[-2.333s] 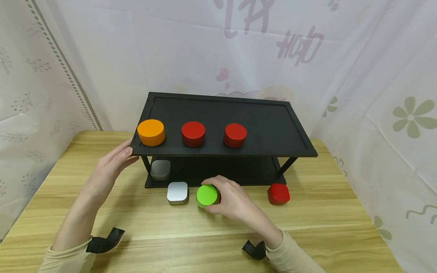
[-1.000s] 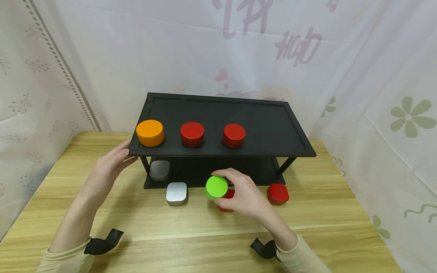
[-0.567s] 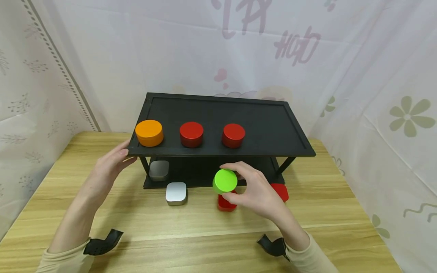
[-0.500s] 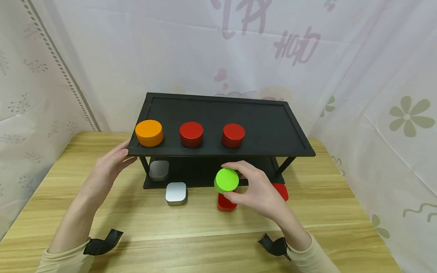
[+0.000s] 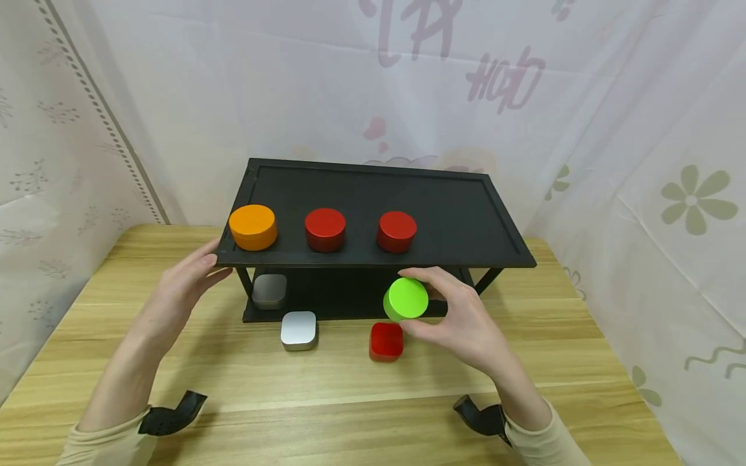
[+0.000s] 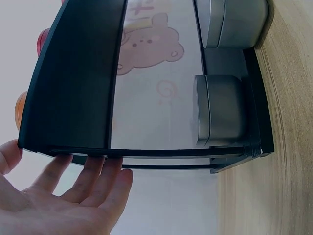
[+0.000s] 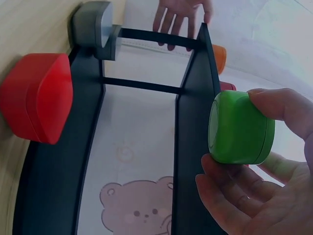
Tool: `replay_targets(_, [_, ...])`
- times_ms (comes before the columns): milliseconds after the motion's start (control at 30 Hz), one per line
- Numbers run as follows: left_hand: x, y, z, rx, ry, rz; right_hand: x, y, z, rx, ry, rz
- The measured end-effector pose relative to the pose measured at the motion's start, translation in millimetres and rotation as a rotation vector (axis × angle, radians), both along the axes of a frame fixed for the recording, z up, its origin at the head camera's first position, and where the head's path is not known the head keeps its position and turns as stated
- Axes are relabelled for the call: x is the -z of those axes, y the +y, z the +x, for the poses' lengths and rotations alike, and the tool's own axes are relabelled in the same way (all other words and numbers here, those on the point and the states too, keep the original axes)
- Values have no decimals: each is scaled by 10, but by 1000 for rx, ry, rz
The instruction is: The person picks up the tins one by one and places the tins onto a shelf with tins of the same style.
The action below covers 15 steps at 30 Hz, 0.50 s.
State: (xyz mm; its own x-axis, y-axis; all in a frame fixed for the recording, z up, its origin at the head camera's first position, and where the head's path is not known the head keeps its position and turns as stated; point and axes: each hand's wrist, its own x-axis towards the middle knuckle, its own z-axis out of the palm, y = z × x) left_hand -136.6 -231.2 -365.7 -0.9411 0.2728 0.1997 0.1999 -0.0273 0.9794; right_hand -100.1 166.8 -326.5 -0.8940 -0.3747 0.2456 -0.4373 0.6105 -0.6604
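My right hand (image 5: 460, 317) pinches a round green tin (image 5: 406, 299) between thumb and fingers, lifted in front of the black two-tier shelf (image 5: 443, 213). In the right wrist view the green tin (image 7: 239, 128) is beside the upper board's front edge, thumb on one side and fingers on the other. My left hand (image 5: 183, 285) touches the shelf's left end, thumb at the top corner; the left wrist view shows its fingers (image 6: 88, 181) extended against the side frame. A square red tin (image 5: 386, 342) and a square silver tin (image 5: 299, 330) sit on the table before the shelf.
On the upper board stand a round orange tin (image 5: 253, 227) and two round red tins, left (image 5: 325, 230) and right (image 5: 397, 232). A grey square tin (image 5: 270, 291) sits at the lower tier's left end. Patterned cloth (image 5: 326, 77) hangs behind the wooden table (image 5: 326, 401).
The right hand has lifted the green tin off the table and carried it rightward, uncovering one square red tin and covering another on the right. The left hand stays at the shelf's end.
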Motion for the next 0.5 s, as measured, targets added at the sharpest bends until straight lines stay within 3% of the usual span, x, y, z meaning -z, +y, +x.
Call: replay_targets(500, [-1,-3,-5,9,0,22,-126,138,-29,30,46,-35])
